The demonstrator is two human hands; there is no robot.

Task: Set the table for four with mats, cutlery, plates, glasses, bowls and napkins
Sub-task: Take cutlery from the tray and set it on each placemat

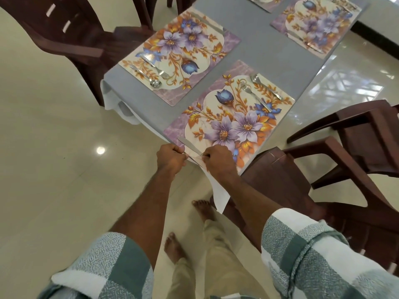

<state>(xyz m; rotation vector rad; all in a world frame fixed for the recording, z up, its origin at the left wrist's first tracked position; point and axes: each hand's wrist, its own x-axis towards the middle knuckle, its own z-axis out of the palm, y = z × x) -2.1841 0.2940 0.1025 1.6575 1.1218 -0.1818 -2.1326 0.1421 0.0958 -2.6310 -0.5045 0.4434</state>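
Four floral mats lie on the grey-covered table point(265, 55). The near mat point(228, 117) carries a fork point(254, 96) and a spoon point(266, 87) at its far end and a knife point(189, 143) at its near end. My right hand point(218, 158) pinches the knife's handle. My left hand point(170, 157) has its fingers curled on the mat's near corner, right beside the knife. The left mat point(179, 52) holds a fork, a spoon and a knife. A third mat point(317, 24) with cutlery lies far right, and a fourth mat point(262, 0) is cut off at the top.
Dark brown plastic chairs stand at the left point(64, 39) and right point(356, 147) of the table. A white undercloth point(220, 195) hangs off the near table corner. My bare feet stand on a glossy tiled floor point(54, 147).
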